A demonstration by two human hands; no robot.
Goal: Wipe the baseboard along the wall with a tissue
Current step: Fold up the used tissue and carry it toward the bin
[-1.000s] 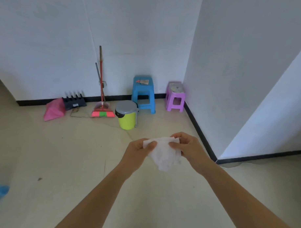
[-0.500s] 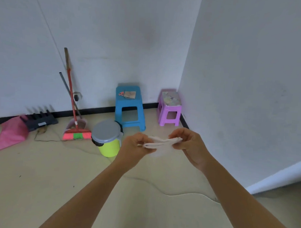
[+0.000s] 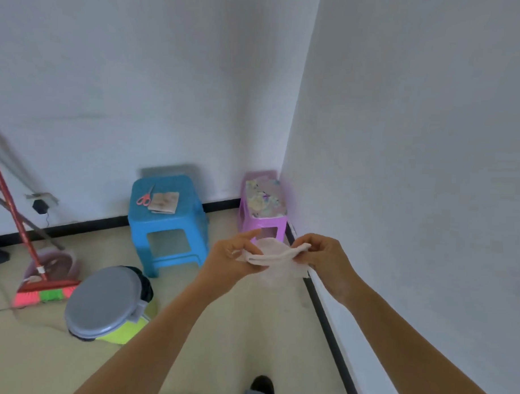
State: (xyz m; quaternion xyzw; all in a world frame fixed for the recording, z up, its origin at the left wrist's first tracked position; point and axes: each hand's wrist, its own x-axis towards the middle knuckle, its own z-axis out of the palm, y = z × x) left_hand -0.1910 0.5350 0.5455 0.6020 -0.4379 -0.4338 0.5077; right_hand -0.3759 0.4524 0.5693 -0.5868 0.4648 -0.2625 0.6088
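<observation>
Tissue [image 3: 273, 257] stretched in mid-air between both hands, left hand [image 3: 230, 262] fingers pinching its left end, right hand [image 3: 324, 262] fingers pinching its right end, black baseboard [image 3: 326, 326] just beside along right wall, purple stool [image 3: 262, 208] in corner beyond
</observation>
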